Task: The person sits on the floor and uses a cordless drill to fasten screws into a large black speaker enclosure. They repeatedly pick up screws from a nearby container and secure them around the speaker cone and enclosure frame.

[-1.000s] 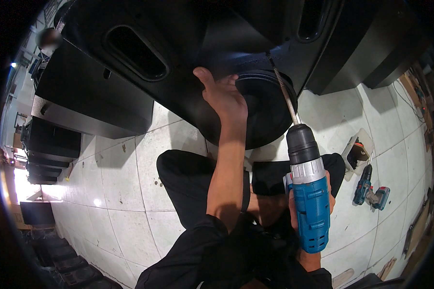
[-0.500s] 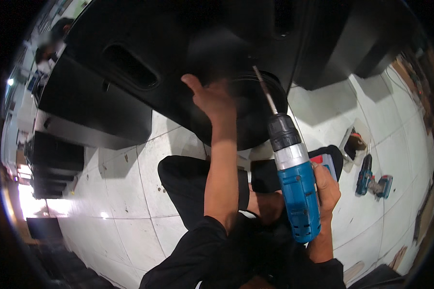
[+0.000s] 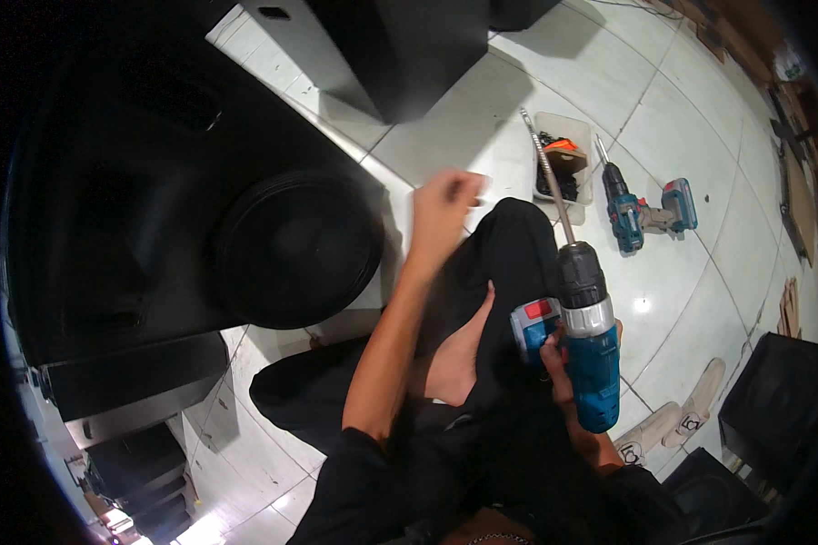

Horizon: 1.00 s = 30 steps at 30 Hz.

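A blue cordless drill [image 3: 595, 363] with a black chuck and a long bit is held upright in my right hand [image 3: 554, 354], its fingers wrapped round the handle. The bit slants up past a clear plastic box [image 3: 583, 191] on the floor, which holds dark small parts and something orange. My left hand [image 3: 447, 204] is raised over the floor between the box and a large black speaker cabinet [image 3: 182, 282]. Motion blurs its bent fingers, so whether they hold anything is unclear. The cabinet's round black speaker cone [image 3: 302, 247] faces up beside my left forearm.
A second blue drill [image 3: 625, 213] lies on the white tiled floor right of the box. More black cabinets stand at the top [image 3: 382, 54] and lower left [image 3: 136, 381]. A pair of slippers [image 3: 650, 431] and further speakers [image 3: 777, 395] are at lower right.
My view has swung to the right, so the cabinet now sits at the left. My left hand has come away from the cabinet toward the box. The drill remains in my right hand.
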Each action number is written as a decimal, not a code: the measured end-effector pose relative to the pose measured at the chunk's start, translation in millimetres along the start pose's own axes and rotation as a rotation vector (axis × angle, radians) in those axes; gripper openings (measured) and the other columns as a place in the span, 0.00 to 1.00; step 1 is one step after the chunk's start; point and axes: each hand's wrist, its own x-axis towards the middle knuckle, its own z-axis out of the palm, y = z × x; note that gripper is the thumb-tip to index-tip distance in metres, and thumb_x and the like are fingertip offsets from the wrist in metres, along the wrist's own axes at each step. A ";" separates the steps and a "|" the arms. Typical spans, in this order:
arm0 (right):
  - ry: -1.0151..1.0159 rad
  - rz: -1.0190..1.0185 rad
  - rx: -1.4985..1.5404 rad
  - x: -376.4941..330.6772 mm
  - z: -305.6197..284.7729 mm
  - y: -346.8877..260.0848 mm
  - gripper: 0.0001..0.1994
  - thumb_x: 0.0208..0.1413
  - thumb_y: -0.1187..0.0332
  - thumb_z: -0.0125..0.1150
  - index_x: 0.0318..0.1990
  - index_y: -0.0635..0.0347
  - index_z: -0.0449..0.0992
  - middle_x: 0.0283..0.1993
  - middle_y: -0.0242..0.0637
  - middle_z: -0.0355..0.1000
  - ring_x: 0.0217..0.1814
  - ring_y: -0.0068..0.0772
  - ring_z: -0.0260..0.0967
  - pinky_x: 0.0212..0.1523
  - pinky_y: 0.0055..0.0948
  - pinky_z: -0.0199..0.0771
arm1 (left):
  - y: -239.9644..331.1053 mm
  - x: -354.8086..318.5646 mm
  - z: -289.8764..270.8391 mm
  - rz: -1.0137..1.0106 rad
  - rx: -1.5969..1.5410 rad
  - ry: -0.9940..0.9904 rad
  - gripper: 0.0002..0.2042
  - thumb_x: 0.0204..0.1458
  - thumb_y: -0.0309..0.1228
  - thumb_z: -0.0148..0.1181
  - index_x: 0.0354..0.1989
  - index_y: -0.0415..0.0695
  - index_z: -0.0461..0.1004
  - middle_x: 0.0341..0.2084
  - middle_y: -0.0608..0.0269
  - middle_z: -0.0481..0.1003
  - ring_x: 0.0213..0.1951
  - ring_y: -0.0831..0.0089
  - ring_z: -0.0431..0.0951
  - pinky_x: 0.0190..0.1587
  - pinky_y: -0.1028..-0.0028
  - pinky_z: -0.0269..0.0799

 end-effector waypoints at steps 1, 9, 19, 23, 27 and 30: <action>-0.001 -0.062 -0.023 -2.4 -1.4 10.6 0.17 0.52 0.72 0.63 0.46 0.60 0.62 0.39 0.39 0.68 0.41 0.29 0.69 0.43 0.30 0.71 | -15.0 15.4 29.8 0.081 0.080 -0.153 0.08 0.53 0.28 0.59 0.32 0.35 0.77 0.25 0.56 0.78 0.27 0.71 0.78 0.31 0.73 0.72; -0.052 -0.086 0.022 -20.9 14.2 59.5 0.26 0.46 0.59 0.70 0.48 0.62 0.66 0.41 0.42 0.69 0.41 0.38 0.69 0.44 0.41 0.67 | -76.7 77.9 152.7 0.397 1.048 -0.616 0.08 0.51 0.24 0.51 0.35 0.40 0.77 0.33 0.52 0.76 0.39 0.55 0.78 0.42 0.62 0.76; -0.006 -0.190 0.017 -9.3 13.6 55.0 0.11 0.49 0.69 0.67 0.38 0.57 0.71 0.31 0.29 0.73 0.34 0.29 0.71 0.49 0.37 0.63 | -60.7 80.8 164.5 0.347 1.080 -0.673 0.06 0.46 0.21 0.55 0.29 0.39 0.80 0.30 0.49 0.78 0.41 0.58 0.80 0.43 0.66 0.76; 0.008 -0.173 0.092 -12.5 20.1 56.3 0.12 0.49 0.68 0.68 0.38 0.57 0.72 0.31 0.29 0.73 0.34 0.30 0.71 0.50 0.38 0.62 | -79.0 83.8 151.6 0.385 1.021 -0.713 0.08 0.39 0.20 0.60 0.30 0.39 0.79 0.29 0.49 0.78 0.37 0.54 0.80 0.42 0.63 0.76; -0.140 0.069 0.133 -15.9 19.3 61.9 0.13 0.49 0.67 0.68 0.39 0.58 0.72 0.33 0.32 0.73 0.34 0.32 0.71 0.50 0.40 0.62 | -77.1 81.1 148.4 0.378 0.970 -0.731 0.08 0.37 0.20 0.61 0.29 0.39 0.79 0.28 0.49 0.78 0.37 0.54 0.80 0.42 0.63 0.76; -0.182 0.114 0.096 -8.0 6.9 43.0 0.14 0.49 0.66 0.69 0.39 0.58 0.72 0.33 0.33 0.72 0.34 0.33 0.71 0.49 0.41 0.64 | -67.5 80.2 157.2 0.332 1.039 -0.784 0.07 0.39 0.19 0.60 0.29 0.37 0.79 0.31 0.48 0.78 0.39 0.55 0.80 0.44 0.64 0.76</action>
